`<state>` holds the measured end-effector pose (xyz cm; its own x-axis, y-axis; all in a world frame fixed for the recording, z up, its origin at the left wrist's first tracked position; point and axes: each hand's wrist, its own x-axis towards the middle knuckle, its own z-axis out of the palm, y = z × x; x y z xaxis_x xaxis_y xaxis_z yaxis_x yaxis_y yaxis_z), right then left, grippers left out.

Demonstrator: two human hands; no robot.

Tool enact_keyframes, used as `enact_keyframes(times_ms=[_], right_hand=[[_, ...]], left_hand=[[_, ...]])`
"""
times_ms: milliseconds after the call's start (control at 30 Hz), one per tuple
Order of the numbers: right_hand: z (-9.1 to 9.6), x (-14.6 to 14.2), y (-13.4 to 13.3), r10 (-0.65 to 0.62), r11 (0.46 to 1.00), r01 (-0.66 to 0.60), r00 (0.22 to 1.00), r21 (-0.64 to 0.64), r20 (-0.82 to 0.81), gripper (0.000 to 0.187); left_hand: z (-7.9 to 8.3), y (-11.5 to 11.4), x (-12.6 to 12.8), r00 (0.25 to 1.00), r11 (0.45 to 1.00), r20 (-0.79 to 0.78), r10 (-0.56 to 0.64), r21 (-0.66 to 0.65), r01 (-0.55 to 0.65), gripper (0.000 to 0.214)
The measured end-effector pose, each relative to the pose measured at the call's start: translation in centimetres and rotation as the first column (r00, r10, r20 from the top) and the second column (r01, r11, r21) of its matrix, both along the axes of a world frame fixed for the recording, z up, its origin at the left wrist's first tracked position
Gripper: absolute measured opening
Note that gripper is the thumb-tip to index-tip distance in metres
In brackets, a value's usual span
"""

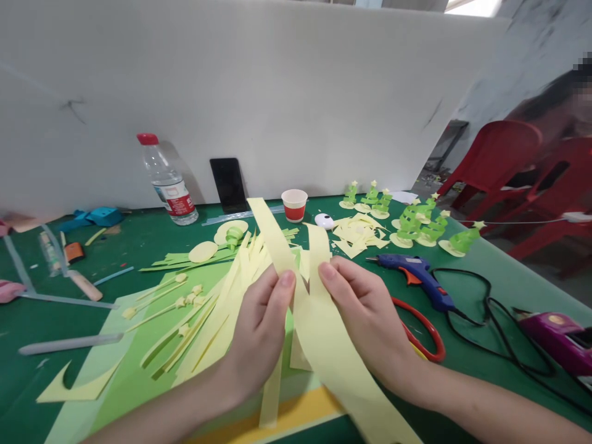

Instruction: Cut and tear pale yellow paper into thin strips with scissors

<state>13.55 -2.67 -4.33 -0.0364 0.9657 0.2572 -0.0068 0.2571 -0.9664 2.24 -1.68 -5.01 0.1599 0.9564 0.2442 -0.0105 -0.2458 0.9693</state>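
Between both hands is a long pale yellow paper strip [333,351], split at its far end into two tongues. My left hand [259,324] pinches the left tongue between thumb and fingers. The right tongue is pinched by my right hand [374,317] in the same way. The strip's lower part runs down and right toward my right forearm. Left of my left hand lies a fan of narrow pale yellow paper strips [226,302] on green paper sheets [124,376]. Scissors with a red handle [437,339] lie partly hidden behind my right hand.
A blue glue gun [423,277] with a black cord lies at right, near a purple tool [559,339]. Small green paper trees [409,225] stand behind it. At the back are a paper cup [295,206], phone [229,185] and bottle [173,191]. A person sits far right.
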Motion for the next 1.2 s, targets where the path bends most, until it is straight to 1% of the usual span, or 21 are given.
enact_keyframes(times_ms=[67, 133, 200, 233, 333, 400, 467, 700, 900, 1000, 1100, 1133, 1200], right_hand=[[0.3, 0.2, 0.1, 0.050, 0.999, -0.050, 0.999, -0.011, 0.011, 0.030], [0.7, 0.4, 0.2, 0.112, 0.993, -0.110, 0.993, -0.034, 0.039, 0.031], [0.9, 0.6, 0.2, 0.130, 0.991, -0.127, 0.988, -0.049, 0.079, 0.032], [1.0, 0.7, 0.3, 0.118, 0.993, -0.113, 0.988, -0.046, 0.102, 0.033], [1.0, 0.8, 0.4, 0.038, 0.999, -0.036, 0.988, -0.016, 0.148, 0.032], [0.8, 0.8, 0.4, 0.001, 1.000, -0.001, 0.986, 0.002, 0.167, 0.032], [0.6, 0.8, 0.4, -0.002, 1.000, 0.002, 0.986, 0.001, 0.168, 0.033], [0.2, 0.2, 0.1, -0.042, 0.999, 0.041, 0.993, 0.015, 0.110, 0.030], [0.1, 0.2, 0.1, -0.077, 0.994, 0.082, 0.994, -0.068, 0.075, 0.031], [0.3, 0.5, 0.2, -0.007, 0.996, 0.010, 0.999, -0.087, 0.037, 0.028], [0.6, 0.7, 0.3, 0.105, 0.989, -0.097, 0.992, -0.110, 0.067, 0.025], [0.7, 0.7, 0.3, 0.136, 0.984, -0.125, 0.987, -0.127, 0.087, 0.024], [0.8, 0.7, 0.3, 0.164, 0.978, -0.147, 0.981, -0.149, 0.103, 0.025]], left_hand=[[0.2, 0.2, -0.1, 0.999, 1.000, -0.031, 0.020, 0.002, -0.020, 0.024], [0.3, 0.4, -0.2, 0.996, 0.998, -0.074, 0.053, 0.031, -0.050, 0.025], [0.3, 0.6, -0.4, 0.994, 0.997, -0.092, 0.064, 0.053, -0.059, 0.026], [0.2, 0.7, -0.4, 0.995, 0.998, -0.093, 0.043, 0.056, -0.038, 0.026], [-0.1, 0.7, -0.4, 0.990, 0.993, -0.129, -0.064, 0.091, 0.076, 0.027], [-0.2, 0.5, -0.3, 0.980, 0.986, -0.183, -0.079, 0.131, 0.104, 0.031], [-0.3, 0.2, -0.2, 0.976, 0.984, -0.210, -0.062, 0.151, 0.095, 0.033], [-0.3, -0.1, -0.2, 0.981, 0.988, -0.178, -0.082, 0.113, 0.103, 0.031], [-0.3, 0.2, -0.1, 0.985, 0.985, -0.173, -0.017, 0.168, 0.046, 0.031], [-0.1, 0.3, -0.1, 0.984, 0.988, -0.177, -0.004, 0.152, 0.031, 0.031], [0.1, 0.5, -0.2, 0.980, 0.991, -0.194, 0.048, 0.129, -0.023, 0.032], [0.2, 0.6, -0.3, 0.979, 0.992, -0.196, 0.047, 0.127, -0.023, 0.032], [0.3, 0.8, -0.3, 0.978, 0.990, -0.209, -0.004, 0.134, 0.033, 0.033]])
